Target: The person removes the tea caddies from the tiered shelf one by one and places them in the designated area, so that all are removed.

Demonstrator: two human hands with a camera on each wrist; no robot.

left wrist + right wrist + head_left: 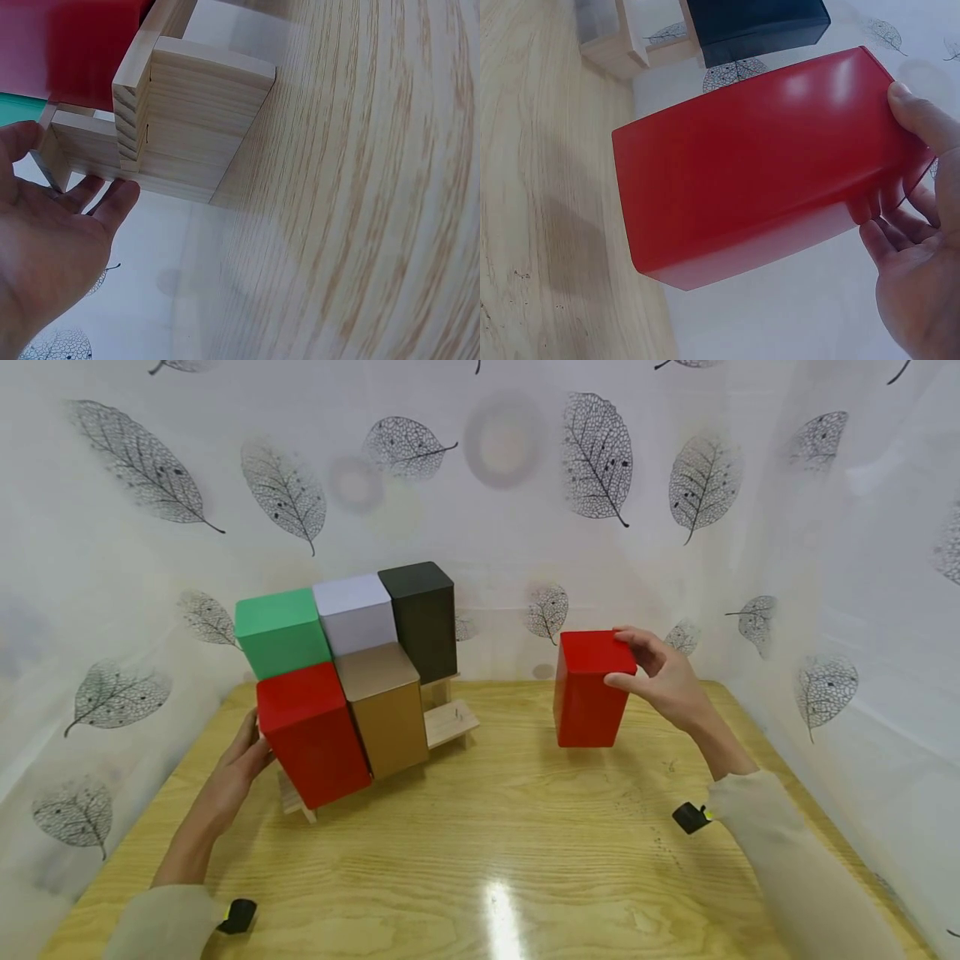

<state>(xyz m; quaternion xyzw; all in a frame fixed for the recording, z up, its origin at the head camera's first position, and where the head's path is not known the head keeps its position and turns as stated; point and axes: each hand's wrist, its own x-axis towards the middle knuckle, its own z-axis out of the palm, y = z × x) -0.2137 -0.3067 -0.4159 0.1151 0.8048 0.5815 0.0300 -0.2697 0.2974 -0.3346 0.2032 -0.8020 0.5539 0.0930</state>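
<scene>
Over the right side of the counter [525,827] our right hand [663,681] grips a red box [588,697] by its top end, fingers [919,120] curled round it, the box upright and seemingly just off the wood. Our left hand [236,768] rests with relaxed fingers against the wooden rack [187,127], beside the red box on the rack [311,735]. We judge the carrying step is in hand; next calls for moving the box toward the rack's free step [450,720].
</scene>
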